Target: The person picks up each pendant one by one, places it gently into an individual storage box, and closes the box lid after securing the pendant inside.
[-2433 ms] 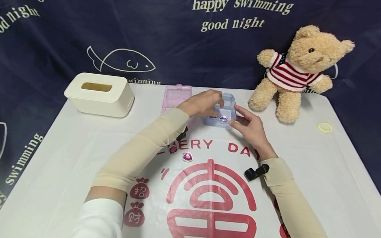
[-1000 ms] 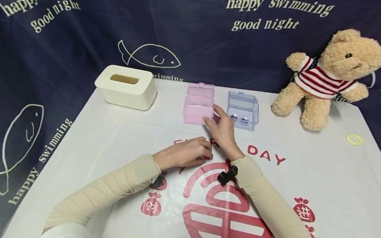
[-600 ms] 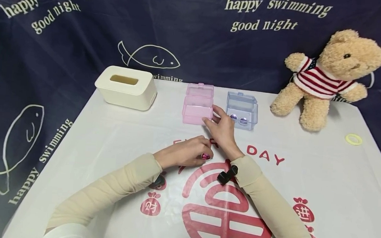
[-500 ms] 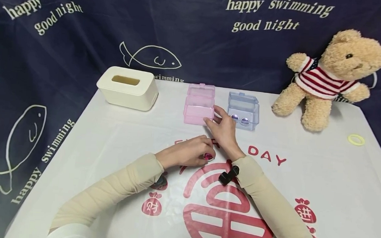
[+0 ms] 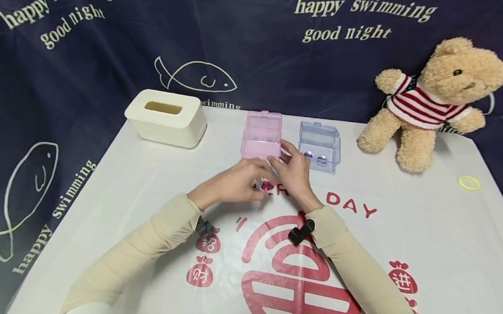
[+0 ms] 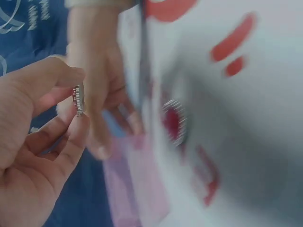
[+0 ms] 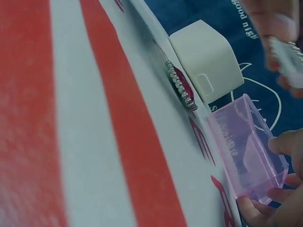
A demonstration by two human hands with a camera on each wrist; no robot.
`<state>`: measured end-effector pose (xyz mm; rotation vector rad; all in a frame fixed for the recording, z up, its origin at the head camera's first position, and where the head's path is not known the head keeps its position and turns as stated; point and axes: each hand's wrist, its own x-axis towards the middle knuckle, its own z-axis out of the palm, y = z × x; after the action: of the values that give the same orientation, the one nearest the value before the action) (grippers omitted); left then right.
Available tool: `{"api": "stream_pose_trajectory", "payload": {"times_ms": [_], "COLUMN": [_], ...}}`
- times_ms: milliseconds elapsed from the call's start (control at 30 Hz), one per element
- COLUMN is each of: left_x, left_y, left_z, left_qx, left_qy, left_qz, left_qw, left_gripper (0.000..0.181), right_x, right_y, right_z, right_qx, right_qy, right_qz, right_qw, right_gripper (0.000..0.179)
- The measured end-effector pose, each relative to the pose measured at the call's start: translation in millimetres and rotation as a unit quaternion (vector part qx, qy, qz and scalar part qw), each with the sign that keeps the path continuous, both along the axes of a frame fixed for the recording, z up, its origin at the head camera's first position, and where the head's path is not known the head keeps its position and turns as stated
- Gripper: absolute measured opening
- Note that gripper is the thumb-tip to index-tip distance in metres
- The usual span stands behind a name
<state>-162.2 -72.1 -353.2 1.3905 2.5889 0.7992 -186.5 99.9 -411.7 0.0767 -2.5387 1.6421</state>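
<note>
My left hand (image 5: 233,182) pinches a heart-shaped pink gem (image 5: 267,185) between thumb and fingertips. Its beaded silver rim shows edge-on in the left wrist view. The hand is just in front of a pink clear plastic box (image 5: 260,148), whose lid stands open and whose compartment looks bare. My right hand (image 5: 295,173) grips the right side of that box, thumb at the front corner and fingers along the side. A second red-pink gem (image 6: 173,123) with a silver rim lies on the table; the right wrist view shows this gem (image 7: 182,87) too, while the left hand covers it from above.
Right of the pink box stands an open blue clear box (image 5: 320,146) with two purple gems inside. A cream tissue box (image 5: 166,118) is at back left. A teddy bear (image 5: 429,100) sits at back right, near a yellow ring (image 5: 469,182).
My left hand came from the blue box to the table, took up a pink gem, and now moves toward the pink box with it. My right hand shifted from the blue box to the pink one.
</note>
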Motion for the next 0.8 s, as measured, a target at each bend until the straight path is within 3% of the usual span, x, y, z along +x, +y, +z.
{"api": "stream_pose_trajectory", "payload": {"times_ms": [167, 400, 633, 800], "left_x": [-22.6, -54.5, -79.7, -93.8], "left_y": [-7.8, -11.7, -6.4, -3.0], "left_z": [15.4, 25.9, 27.7, 16.2], "left_qx": [0.039, 0.073, 0.030, -0.001], "left_qy": [0.014, -0.013, 0.001, -0.025], "left_qz": [0.045, 0.088, 0.115, 0.137], "left_qw": [0.9981, 0.9933, 0.9929, 0.9903], "left_gripper": [0.027, 0.023, 0.022, 0.023], "right_x": [-1.7, -2.2, 0.4, 2.0], "right_y": [0.6, 1.0, 1.6, 0.6], "right_z": [2.1, 4.5, 3.4, 0.2], "right_qx": [0.018, 0.001, 0.004, 0.005], "right_qy": [0.005, 0.005, 0.006, 0.005], "right_qz": [-0.003, -0.001, 0.002, 0.005], "right_qw": [0.9998, 1.0000, 1.0000, 1.0000], "right_gripper": [0.056, 0.056, 0.057, 0.056]}}
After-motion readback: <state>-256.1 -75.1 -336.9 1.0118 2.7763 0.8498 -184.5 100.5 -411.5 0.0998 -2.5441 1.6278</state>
